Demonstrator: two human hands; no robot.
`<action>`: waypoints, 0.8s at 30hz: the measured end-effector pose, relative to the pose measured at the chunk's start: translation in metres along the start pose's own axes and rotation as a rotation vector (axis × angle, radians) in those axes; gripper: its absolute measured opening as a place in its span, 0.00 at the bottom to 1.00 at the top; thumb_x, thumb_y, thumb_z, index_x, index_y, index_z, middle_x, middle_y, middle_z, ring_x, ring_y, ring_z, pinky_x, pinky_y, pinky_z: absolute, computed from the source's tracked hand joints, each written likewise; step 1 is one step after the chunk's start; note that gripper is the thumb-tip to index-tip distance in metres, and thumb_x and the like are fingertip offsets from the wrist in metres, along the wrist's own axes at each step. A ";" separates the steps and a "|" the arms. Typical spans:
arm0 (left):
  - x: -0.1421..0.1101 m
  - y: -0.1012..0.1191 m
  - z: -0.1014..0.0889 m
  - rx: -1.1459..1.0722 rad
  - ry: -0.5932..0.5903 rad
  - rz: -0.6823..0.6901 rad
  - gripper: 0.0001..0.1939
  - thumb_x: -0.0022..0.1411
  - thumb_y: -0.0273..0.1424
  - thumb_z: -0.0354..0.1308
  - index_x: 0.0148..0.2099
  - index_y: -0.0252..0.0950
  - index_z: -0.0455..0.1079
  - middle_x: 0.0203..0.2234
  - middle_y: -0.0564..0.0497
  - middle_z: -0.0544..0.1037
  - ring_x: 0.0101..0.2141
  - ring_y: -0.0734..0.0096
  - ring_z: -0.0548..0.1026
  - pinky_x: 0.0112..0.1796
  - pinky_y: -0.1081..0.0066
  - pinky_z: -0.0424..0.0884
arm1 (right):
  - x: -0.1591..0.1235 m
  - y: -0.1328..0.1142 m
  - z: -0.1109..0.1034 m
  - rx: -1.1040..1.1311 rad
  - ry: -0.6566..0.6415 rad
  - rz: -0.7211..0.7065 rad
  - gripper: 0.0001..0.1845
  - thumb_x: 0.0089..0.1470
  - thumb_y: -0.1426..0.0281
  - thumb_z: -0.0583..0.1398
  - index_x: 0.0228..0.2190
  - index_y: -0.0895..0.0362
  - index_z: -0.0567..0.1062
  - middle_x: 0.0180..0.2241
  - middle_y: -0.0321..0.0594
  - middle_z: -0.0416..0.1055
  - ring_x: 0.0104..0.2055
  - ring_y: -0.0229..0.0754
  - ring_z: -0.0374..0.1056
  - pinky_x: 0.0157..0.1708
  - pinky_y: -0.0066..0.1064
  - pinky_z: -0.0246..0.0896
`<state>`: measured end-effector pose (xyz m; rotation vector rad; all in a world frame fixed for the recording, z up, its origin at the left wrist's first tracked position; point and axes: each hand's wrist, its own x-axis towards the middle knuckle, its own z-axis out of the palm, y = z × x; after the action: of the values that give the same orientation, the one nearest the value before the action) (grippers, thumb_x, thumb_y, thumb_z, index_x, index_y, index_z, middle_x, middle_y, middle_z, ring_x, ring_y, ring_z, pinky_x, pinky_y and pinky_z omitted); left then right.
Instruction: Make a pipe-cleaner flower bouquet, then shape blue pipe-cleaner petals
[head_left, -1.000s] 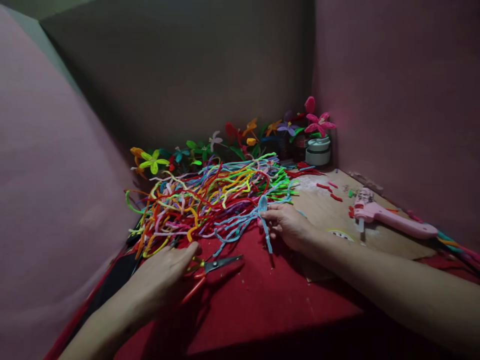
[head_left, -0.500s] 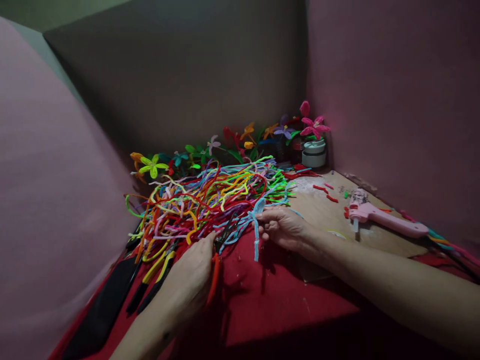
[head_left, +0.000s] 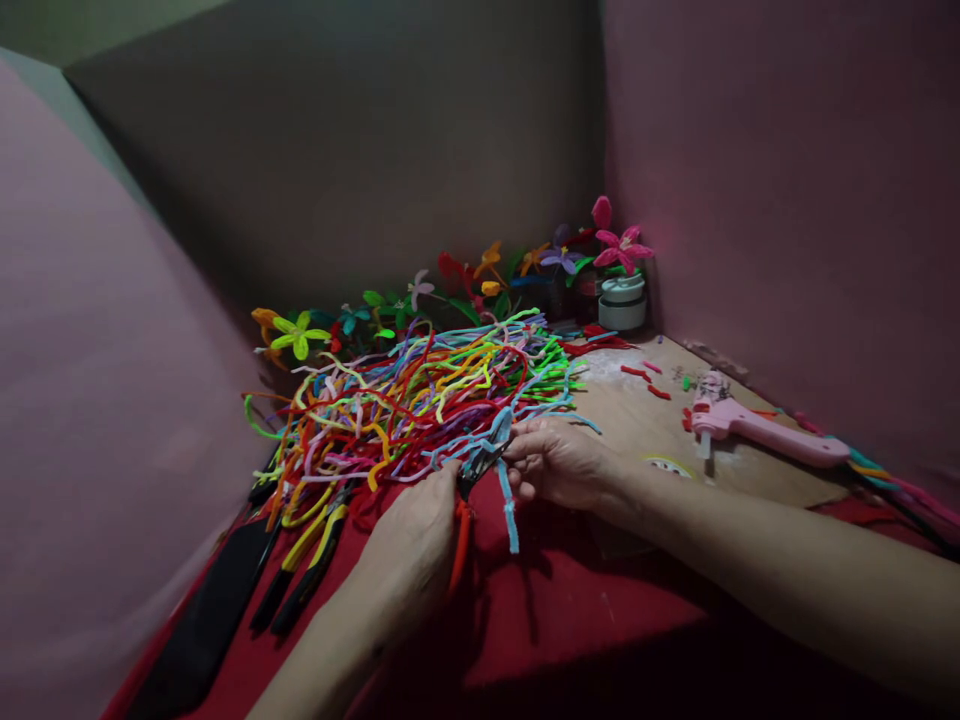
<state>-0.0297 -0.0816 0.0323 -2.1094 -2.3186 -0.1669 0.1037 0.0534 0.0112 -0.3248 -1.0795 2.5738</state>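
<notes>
My left hand (head_left: 421,525) is closed round a pair of red-handled pliers (head_left: 462,530). Their dark jaws reach to the light-blue pipe cleaner (head_left: 509,515), right by my right fingertips; whether they grip it I cannot tell. Pinched between the thumb and fingers of my right hand (head_left: 553,458), the light-blue pipe cleaner shows a looped part on top and a tail hanging down. Just behind both hands lies a heap of many-coloured pipe cleaners (head_left: 420,390).
A pink glue gun (head_left: 772,432) rests on a brown board (head_left: 787,482) at right, near red scraps (head_left: 658,392). Yellow-and-black pliers (head_left: 311,560) and a black flat object (head_left: 210,620) lie at left. Pipe-cleaner flowers (head_left: 300,335) and a pale round container (head_left: 622,303) stand behind.
My left hand has moved right with the pliers, bringing their jaws up to the light-blue pipe cleaner. My right hand keeps its pinch; the view has shifted slightly.
</notes>
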 end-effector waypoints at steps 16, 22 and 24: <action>0.004 0.027 -0.015 0.422 -0.120 -0.113 0.18 0.56 0.18 0.37 0.43 0.28 0.65 0.27 0.39 0.75 0.29 0.54 0.76 0.29 0.63 0.67 | -0.001 0.000 0.003 -0.056 0.037 0.004 0.03 0.40 0.81 0.58 0.22 0.63 0.68 0.17 0.34 0.63 0.16 0.31 0.61 0.15 0.23 0.52; 0.008 0.024 -0.015 0.451 -0.202 -0.081 0.15 0.55 0.19 0.39 0.37 0.30 0.65 0.25 0.39 0.75 0.27 0.53 0.76 0.24 0.66 0.65 | 0.002 0.000 0.003 -0.061 0.096 0.000 0.06 0.39 0.82 0.57 0.20 0.62 0.65 0.16 0.34 0.64 0.16 0.31 0.61 0.14 0.22 0.53; 0.004 0.019 -0.019 0.441 -0.207 -0.133 0.15 0.56 0.19 0.38 0.39 0.30 0.64 0.26 0.40 0.76 0.28 0.55 0.76 0.25 0.67 0.65 | 0.002 -0.002 0.002 -0.084 0.135 0.005 0.07 0.41 0.81 0.57 0.19 0.61 0.64 0.14 0.34 0.63 0.15 0.32 0.61 0.14 0.22 0.54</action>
<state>-0.0127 -0.0775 0.0528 -1.8279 -2.3223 0.5379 0.1012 0.0539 0.0136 -0.5148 -1.1409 2.4752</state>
